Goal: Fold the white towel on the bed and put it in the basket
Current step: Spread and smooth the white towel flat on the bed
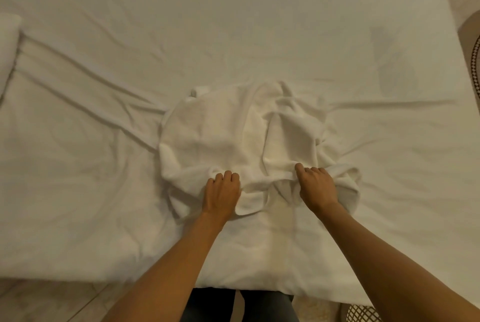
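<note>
The white towel (233,134) lies crumpled in a loose heap on the bed (233,23), a little in front of me. My left hand (222,192) has its fingers curled into the towel's near edge on the left. My right hand (315,184) pinches a raised fold of the same edge on the right. Both forearms reach in from the bottom of the view. A woven basket (362,313) shows only as a patterned rim at the bottom right, by the bed's near edge.
The bed sheet is wrinkled, with creases running out to the left and right of the towel. A white pillow or rolled cloth (7,46) sits at the far left. Tiled floor (52,301) shows bottom left, and a patterned rug or basket edge (475,62) at the right.
</note>
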Available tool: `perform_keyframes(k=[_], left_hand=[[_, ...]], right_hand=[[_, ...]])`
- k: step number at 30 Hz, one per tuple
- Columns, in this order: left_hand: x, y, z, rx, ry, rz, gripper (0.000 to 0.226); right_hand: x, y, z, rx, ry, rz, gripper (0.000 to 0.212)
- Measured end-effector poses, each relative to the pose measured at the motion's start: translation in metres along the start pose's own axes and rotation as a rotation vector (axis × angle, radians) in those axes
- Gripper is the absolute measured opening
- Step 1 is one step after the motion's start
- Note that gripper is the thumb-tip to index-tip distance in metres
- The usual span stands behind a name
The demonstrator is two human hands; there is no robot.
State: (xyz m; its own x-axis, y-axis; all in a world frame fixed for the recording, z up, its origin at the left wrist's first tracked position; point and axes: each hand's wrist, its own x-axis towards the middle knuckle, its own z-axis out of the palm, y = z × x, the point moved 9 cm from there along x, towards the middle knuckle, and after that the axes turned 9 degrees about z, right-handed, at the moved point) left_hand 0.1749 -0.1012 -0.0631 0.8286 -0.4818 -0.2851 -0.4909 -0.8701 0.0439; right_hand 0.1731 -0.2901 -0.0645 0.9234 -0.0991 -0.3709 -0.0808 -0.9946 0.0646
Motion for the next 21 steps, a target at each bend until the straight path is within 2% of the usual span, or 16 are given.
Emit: perform_keyframes(k=[4, 6, 8, 13, 16, 19, 21], left_hand=[[-0.004, -0.001, -0.006, -0.014, 0.023, -0.033, 0.058], [-0.007, -0.005, -0.006, -0.02, 0.026, -0.064, 0.063], [-0.01, -0.01, -0.005, 0.011, -0.006, -0.101, 0.059], [-0.013, -0.024, -0.01, 0.081, -0.064, -0.13, 0.035], [-0.014, -0.032, -0.01, 0.076, -0.129, -0.116, 0.043], [-0.015, -0.031, 0.005, -0.016, -0.288, -0.003, 0.046], [-0.018, -0.031, 0.009, -0.035, -0.325, 0.039, 0.047]], right_hand=[[-0.001, 0.003, 0.005, 0.058, -0.067, -0.002, 0.039], [-0.003, 0.002, 0.008, 0.033, -0.095, -0.008, 0.033], [-0.006, 0.002, 0.007, 0.05, -0.063, -0.025, 0.03], [-0.011, 0.005, 0.007, 0.039, 0.06, -0.081, 0.055], [-0.014, 0.004, -0.001, 0.056, 0.018, -0.077, 0.055], [-0.019, 0.006, -0.003, 0.06, -0.063, -0.028, 0.052], [-0.021, 0.008, -0.001, 0.056, -0.08, -0.026, 0.047]])
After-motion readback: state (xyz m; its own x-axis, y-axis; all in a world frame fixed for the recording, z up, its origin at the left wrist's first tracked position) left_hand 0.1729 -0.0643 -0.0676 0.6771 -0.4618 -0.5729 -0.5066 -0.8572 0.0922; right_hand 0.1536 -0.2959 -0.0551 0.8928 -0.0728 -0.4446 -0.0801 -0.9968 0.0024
